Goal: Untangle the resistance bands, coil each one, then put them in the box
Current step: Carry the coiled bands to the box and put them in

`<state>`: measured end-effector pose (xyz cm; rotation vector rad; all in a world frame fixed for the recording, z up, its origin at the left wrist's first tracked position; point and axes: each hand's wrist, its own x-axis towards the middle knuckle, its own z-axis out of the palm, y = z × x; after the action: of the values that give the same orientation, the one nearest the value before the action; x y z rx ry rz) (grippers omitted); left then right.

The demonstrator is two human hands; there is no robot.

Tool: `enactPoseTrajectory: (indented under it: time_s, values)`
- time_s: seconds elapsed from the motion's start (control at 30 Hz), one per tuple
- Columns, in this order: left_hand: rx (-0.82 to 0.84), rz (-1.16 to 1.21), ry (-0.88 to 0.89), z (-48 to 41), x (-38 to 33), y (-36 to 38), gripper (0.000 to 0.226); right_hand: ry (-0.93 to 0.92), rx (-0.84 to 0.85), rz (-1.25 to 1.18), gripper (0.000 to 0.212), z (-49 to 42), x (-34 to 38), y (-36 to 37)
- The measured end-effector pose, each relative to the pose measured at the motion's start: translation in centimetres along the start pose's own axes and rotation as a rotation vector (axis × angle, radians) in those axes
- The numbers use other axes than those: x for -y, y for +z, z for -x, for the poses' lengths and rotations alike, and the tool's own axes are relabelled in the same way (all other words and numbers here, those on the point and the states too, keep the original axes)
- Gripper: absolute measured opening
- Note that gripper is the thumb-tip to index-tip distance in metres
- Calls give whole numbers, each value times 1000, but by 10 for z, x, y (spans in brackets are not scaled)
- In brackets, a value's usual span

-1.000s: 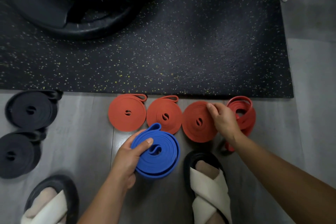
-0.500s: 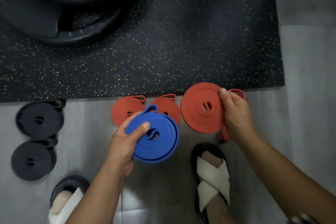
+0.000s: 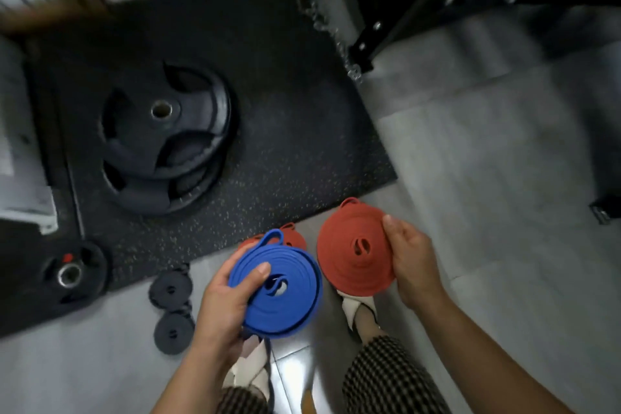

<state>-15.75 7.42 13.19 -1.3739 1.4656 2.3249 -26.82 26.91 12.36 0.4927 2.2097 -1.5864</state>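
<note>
The blue coil (image 3: 280,282) sits lifted in the left hand (image 3: 221,302), thumb clamped across its face, likely so the wraps can't spring loose. The right hand (image 3: 411,265) pinches a red coil (image 3: 353,252) by its rim, apparently carrying it; two more red coils (image 3: 292,235) and two black coils (image 3: 171,309) lie on the floor (image 3: 487,195), no box in view

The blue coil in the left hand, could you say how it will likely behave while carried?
The blue coil is probably floppy: its wraps look loose and offset. It may unwind, since only the left hand pinches it.
</note>
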Motion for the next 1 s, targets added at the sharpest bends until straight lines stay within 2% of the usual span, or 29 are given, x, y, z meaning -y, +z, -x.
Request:
enactPoseTrajectory:
  time_s: [0.2,0.37,0.43,0.53,0.67,0.77,0.87,1.0]
  values:
    - [159,-172,122,89,-90,42,33,-50,-165,-139,31,82,92,-71]
    - [306,-208,150,147,-125,88,25,-47,-297,-269,28,123,121,-130]
    - [350,-241,144,162,-131,113,23,-29,-342,-292,37,133,124,-153]
    - [405,-330,151,176,-133,158,23,4,-393,-336,57,139,122,-194]
    - [488,-408,112,190,-122,233,25,29,-445,-403,30,140,125,-264]
    - [540,-460,116,202,-109,296,32,37,-478,-498,23,129,126,-325]
    - [595,-504,128,214,-97,356,36,50,-507,-553,23,119,127,-384]
    - [642,-511,131,233,-82,422,34,36,-584,-557,36,110,126,-456]
